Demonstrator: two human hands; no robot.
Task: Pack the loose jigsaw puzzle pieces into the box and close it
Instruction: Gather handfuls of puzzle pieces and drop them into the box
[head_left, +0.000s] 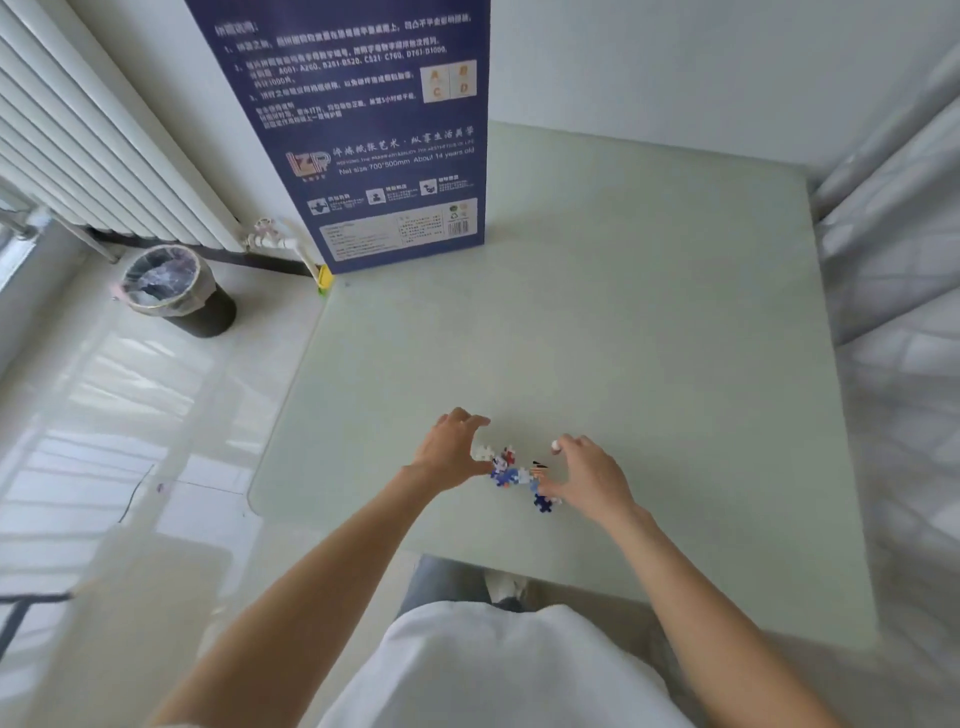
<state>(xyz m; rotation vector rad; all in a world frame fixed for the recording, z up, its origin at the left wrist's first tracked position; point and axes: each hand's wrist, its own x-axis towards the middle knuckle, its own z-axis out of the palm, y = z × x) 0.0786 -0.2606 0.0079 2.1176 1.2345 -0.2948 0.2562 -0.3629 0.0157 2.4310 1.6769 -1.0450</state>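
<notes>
Loose jigsaw puzzle pieces (519, 475), a small heap of interlocking tabbed shapes in blue, white, red and a touch of black, lying on the pale green table (649, 312) near its front edge, directly ahead of me. The heap runs roughly from upper left to lower right, its long axis crossing the gap between my hands, with one dark blue piece sitting a little apart at the lower right end. My left hand (452, 452) is cupped against the left side of the heap, fingers curled over and spread, palm facing inward, holding nothing that I can make out. My right hand (587, 478) mirrors it on the right side, likewise cupped and spread, thumb low beside the stray blue piece; whether a small white piece is pinched at its fingertips I cannot tell. Both hands are about equally near, the pieces lying between them, so the coming move is, in my judgement, an inward scoop from both sides. The box (384, 156), tall, dark blue and printed with white text and a barcode panel, stands upright at the far left corner of the table, well apart from the heap, so the gathered pieces must travel forward and leftward. Beyond the table, on the floor at left, a lined waste bin (171, 291) stands below a white radiator (78, 156)
</notes>
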